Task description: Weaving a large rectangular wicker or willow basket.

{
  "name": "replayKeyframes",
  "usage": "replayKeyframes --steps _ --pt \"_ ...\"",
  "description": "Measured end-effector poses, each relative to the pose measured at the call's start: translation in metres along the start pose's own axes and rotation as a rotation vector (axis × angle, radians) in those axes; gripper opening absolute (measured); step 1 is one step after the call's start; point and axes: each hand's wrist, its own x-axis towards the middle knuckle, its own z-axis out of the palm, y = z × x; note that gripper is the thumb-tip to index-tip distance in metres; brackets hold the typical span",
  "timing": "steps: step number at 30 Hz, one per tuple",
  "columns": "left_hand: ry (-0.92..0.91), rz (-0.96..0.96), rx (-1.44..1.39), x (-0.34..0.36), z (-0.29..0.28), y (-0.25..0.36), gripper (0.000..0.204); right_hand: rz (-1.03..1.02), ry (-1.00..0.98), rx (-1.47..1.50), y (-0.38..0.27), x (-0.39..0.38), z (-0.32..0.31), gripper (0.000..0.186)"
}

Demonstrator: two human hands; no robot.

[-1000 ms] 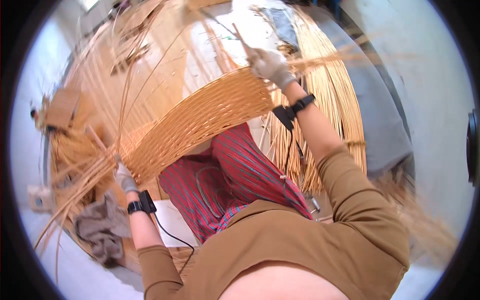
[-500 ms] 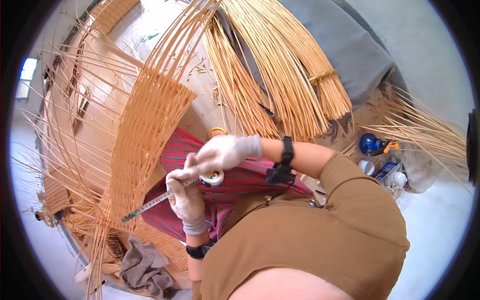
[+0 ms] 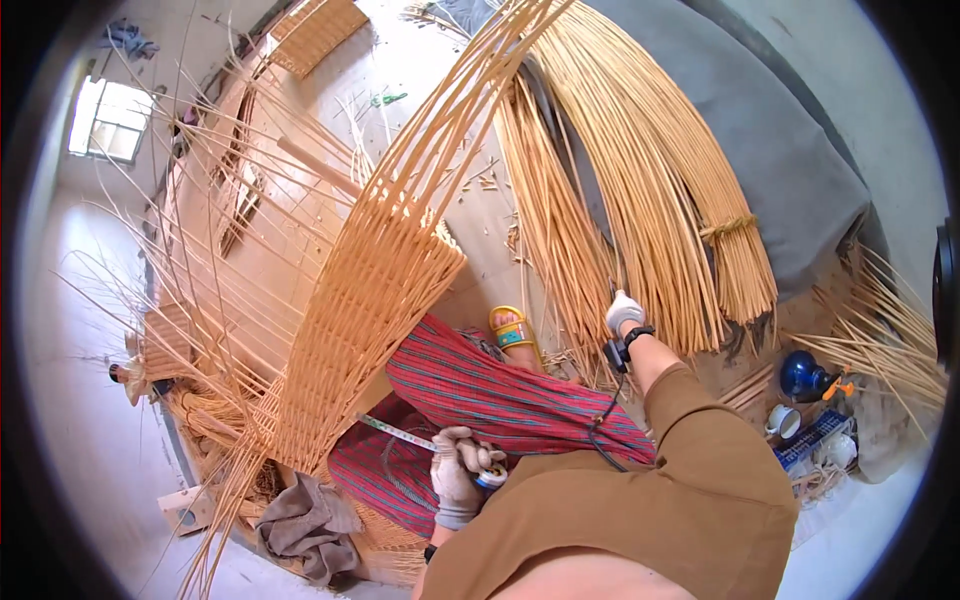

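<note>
My left hand (image 3: 457,474), in a white work glove, is closed round the case of a tape measure (image 3: 490,477). Its blade sticks out toward the lower edge of a woven cane panel (image 3: 345,335). My right hand (image 3: 625,312), gloved too, is stretched forward to the lower ends of a long bundle of cane rods (image 3: 640,180). Its fingers are closed on a dark slim tool lying on the rods; only a thin part shows past the fingers, so its exact kind is unclear. Red striped cloth (image 3: 500,390) covers my lap.
Long loose canes spread left from the panel over a wooden board (image 3: 205,290). A grey cloth (image 3: 305,530) lies lower left. At the right are a blue bottle with an orange nozzle (image 3: 806,377), a white cup (image 3: 783,421) and a blue basket (image 3: 815,440). A yellow sandal (image 3: 512,330) shows ahead.
My right hand has left the tape and reached forward right to the dark tool on the canes. My left hand has drawn the tape closer to my body, with less blade out. The view has shifted.
</note>
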Motion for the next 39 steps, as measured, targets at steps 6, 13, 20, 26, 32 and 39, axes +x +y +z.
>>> replayKeyframes --steps 6,13,20,26,32,39 --pt "-0.047 -0.044 -0.023 0.015 -0.014 0.002 0.049 -0.643 -0.075 0.845 -0.017 -0.094 -0.108 0.042" --pt "-0.017 -0.006 -0.016 0.016 -0.011 -0.007 0.049 -1.430 0.509 1.075 -0.017 -0.401 -0.327 0.026" --pt "-0.108 0.009 -0.108 0.016 -0.024 -0.015 0.046 -1.981 1.105 0.986 -0.028 -0.506 -0.348 0.030" --pt "-0.124 -0.022 -0.137 0.015 -0.042 -0.025 0.046 -1.998 0.839 1.108 0.008 -0.521 -0.334 0.030" --pt "-0.109 -0.103 -0.185 0.021 -0.048 -0.029 0.043 -2.130 0.932 1.035 0.008 -0.526 -0.345 0.028" --pt "-0.173 -0.121 -0.207 0.019 -0.049 -0.026 0.044 -2.182 0.942 1.032 -0.011 -0.535 -0.352 0.024"
